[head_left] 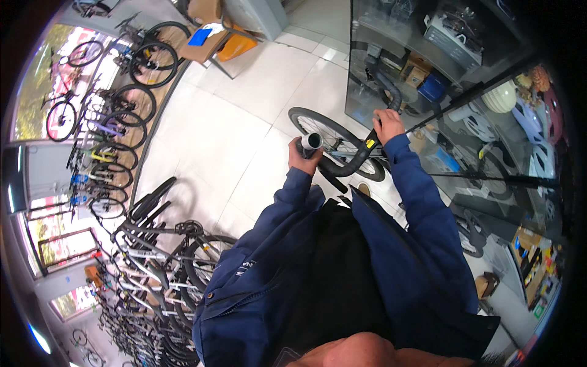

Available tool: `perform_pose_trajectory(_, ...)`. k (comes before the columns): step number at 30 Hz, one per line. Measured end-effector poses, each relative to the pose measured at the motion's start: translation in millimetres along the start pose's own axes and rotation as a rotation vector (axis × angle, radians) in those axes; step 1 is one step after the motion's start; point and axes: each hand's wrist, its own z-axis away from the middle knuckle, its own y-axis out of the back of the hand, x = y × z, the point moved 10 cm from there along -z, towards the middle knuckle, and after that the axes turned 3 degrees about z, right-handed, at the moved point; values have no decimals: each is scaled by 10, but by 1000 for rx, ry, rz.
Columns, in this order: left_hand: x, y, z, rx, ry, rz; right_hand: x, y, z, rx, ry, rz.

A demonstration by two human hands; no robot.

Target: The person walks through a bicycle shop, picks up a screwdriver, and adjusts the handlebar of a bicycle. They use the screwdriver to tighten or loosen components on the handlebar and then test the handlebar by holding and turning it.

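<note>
A black drop handlebar (351, 166) with wrapped tape and a small yellow label curves in front of me. My right hand (389, 126) is closed round its far right part. My left hand (305, 160) grips an upright grey cylinder (312, 142) with a pale rim and a dark, hollow-looking top, close to the bar's left end. What kind of cylinder it is I cannot make out. Beyond the bar a thin-tyred bicycle wheel (335, 131) stands on the tiled floor, partly hidden by my left hand and the bar.
A glass display cabinet (367, 98) rises close on the right, with helmets (533, 119) and boxes behind the panes. Rows of bicycles (147, 263) fill the left side. A chair (208, 46) with a blue item on its seat stands at the far end of the white tiled floor (238, 125).
</note>
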Motion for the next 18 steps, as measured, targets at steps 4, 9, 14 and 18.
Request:
perform_pose_trajectory(4, 277, 15, -138, -175, -183, -127, -298, 191, 376, 26, -224, -132)
perform_pose_trajectory(9, 375, -38, -140, -378, -195, -25, -937, 318, 892, 46, -386, -190)
perform_pose_trajectory(14, 457, -128, -130, -524, -223, -46, -1364, 382, 1118, -11, -506, -247)
perform_pose_trajectory(18, 538, -181, -99, -609, -275, -68, -1601, 455, 1103, 4, -410, -186)
